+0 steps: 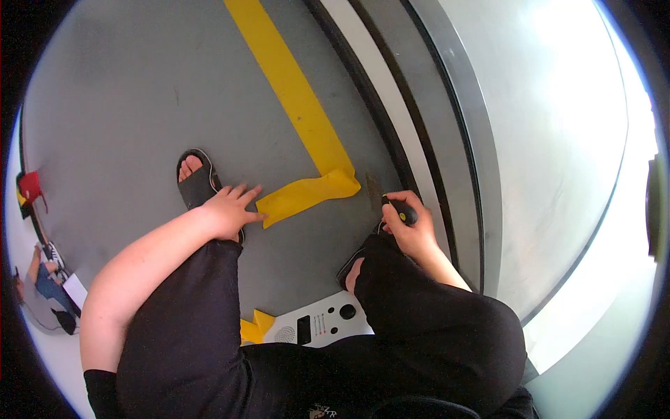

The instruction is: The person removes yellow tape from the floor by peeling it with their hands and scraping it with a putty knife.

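Thing location: the loose yellow strip point(300, 195) lies on the grey floor point(279, 269), between my two hands and forward of my knees. Long axis: crosswise, running from the left hand's side, rightward and slightly away from me, to a crumpled fold at the foot of the long yellow band point(289, 80). I cannot tell whether strip and band are joined under the fold.

Left hand point(223, 213): open, palm down, fingers spread, gripping nothing. The thumb meets the strip's flat left end; this hand is the nearer to that end.

Right hand point(412, 227): closed around the black handle of a scraper point(403, 211). The blade points forward and slightly left, just beside the fold, with bare floor showing between them. The right hand is the nearer to the fold.

Governing relation, in my judgement: blade to fold. The fold lies left of the blade, so the blade's heading runs across the strip's axis.
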